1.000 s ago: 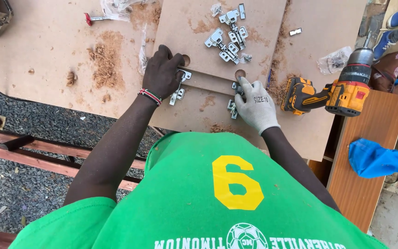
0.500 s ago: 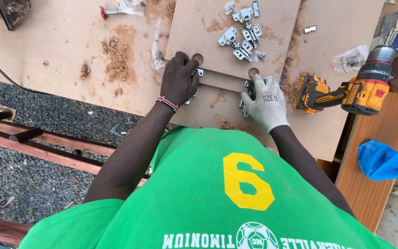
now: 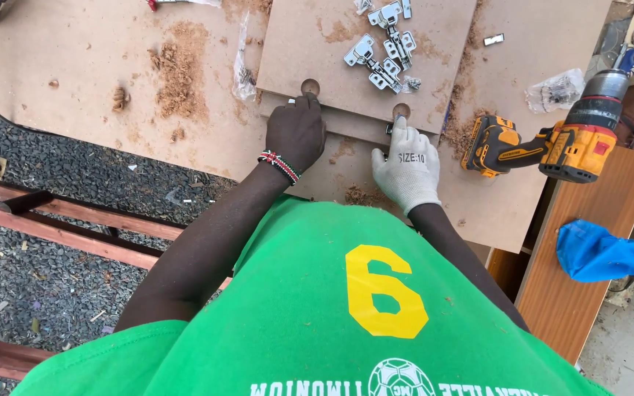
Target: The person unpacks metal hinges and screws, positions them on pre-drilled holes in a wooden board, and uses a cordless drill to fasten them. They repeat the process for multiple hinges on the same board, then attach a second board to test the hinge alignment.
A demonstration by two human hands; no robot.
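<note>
Centre frame, a bare left hand (image 3: 296, 132) and gloved right hand (image 3: 407, 165) press flat, grip apart and holding nothing, on a small board (image 3: 346, 81) beside its two round holes. Spare hinges (image 3: 381, 44) lie at upper centre on the tabletop (image 3: 75, 88); seating a hinge well likely means holding the board steady.

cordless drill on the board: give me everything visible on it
The drill is yellow and black, plastic-looking, with a dark grey round front end and a red patch on its body. It lies on its side on the brown board, to the right of the gloved right hand, its black-and-yellow base towards that hand. No hand touches it. Sawdust lies beside the base.
</note>
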